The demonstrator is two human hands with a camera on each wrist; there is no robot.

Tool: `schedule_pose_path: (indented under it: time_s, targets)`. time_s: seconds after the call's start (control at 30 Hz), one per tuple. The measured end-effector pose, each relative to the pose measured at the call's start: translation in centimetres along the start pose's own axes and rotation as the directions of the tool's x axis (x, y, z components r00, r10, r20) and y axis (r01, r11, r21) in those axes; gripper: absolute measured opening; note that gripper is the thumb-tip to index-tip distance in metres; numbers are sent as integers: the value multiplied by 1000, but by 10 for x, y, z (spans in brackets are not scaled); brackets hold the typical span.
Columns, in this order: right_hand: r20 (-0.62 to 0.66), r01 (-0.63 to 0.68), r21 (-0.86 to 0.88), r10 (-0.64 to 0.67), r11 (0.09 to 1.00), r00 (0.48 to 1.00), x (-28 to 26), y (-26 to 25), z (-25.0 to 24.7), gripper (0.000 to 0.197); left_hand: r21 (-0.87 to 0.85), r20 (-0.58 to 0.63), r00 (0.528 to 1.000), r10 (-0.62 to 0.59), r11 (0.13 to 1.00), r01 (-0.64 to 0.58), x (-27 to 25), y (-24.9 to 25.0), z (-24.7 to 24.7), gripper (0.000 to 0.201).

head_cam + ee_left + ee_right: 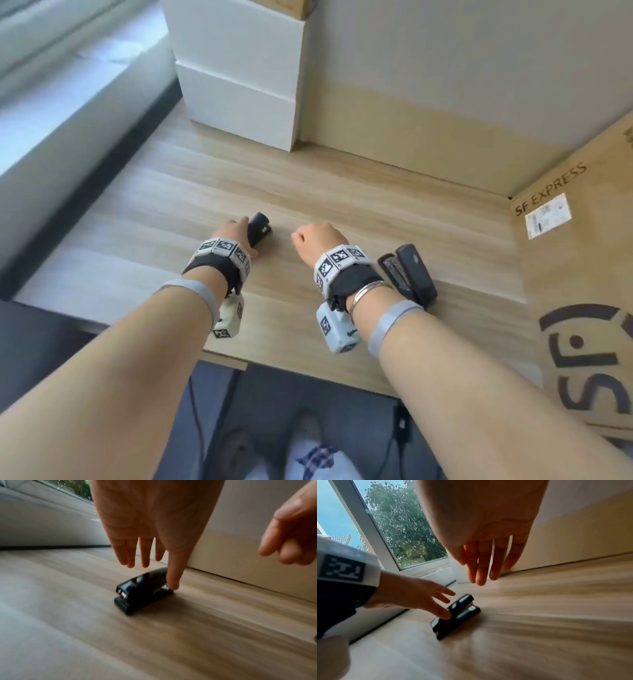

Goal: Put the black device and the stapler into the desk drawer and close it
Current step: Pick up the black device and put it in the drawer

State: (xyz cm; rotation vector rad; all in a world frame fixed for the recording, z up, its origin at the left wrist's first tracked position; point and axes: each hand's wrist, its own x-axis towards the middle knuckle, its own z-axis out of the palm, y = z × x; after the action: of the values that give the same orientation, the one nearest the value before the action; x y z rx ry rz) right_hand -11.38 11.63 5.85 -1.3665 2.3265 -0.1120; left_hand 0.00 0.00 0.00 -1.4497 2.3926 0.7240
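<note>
Two black things lie on the wooden desk (342, 192): the black device (257, 230) under the left hand (230, 236), whose straight fingers spread over it with only the thumb (173, 582) touching its side, and the stapler (409, 274) just outside the right wrist, near the desk's front edge. The right hand (317, 238) hangs released over bare wood beside the left, holding nothing. Ahead of both hands the desktop runs open to white boxes (239, 75) and the wall. A cardboard box (582, 260) crowds the right. Only the right wrist view shows the window (399, 524); only the head view shows the stapler.
</note>
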Motion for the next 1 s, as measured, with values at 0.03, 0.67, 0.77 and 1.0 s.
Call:
schedule_pose_path:
  time_s: [0.03, 0.67, 0.77, 1.0]
  targets:
    - [24, -7, -4, 7, 1000, 1000, 0, 0, 4, 33, -11, -1, 1000, -15, 1000, 15, 2, -3, 4, 63]
    - [102, -45, 53, 40, 998, 994, 4, -24, 68, 37, -73, -67, 996, -51, 996, 46, -16, -72, 22, 38]
    - [118, -9, 55, 2, 998, 993, -6, -50, 75, 37, -112, -90, 992, -89, 991, 79, -45, -98, 19, 37]
    - [178, 126, 52, -133, 991, 975, -36, -118, 110, 39, -156, -118, 970, -211, 969, 192, -130, -183, 27, 29]
